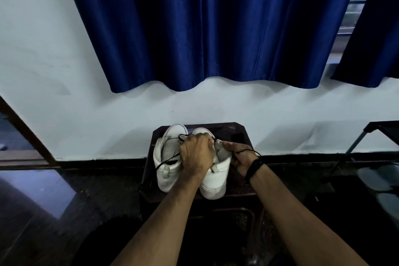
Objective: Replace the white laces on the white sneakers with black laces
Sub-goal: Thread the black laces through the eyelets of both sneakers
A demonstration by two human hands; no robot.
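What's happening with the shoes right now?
Both hands on right sneaker: left hand over top, right hand pinching black lace. Left sneaker alongside. Nothing blocking.

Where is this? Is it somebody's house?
Probably a room in a home. Blue curtains hang over a window on a pale wall, and two white sneakers sit on a small dark table by the wall. I can't be sure.

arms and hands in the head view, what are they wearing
Both forearms are bare, with no sleeves in view. The left hand wears nothing that shows: no glove, ring or watch. The right hand is also ungloved, but its wrist carries a thin black band of several strands wrapped around it.
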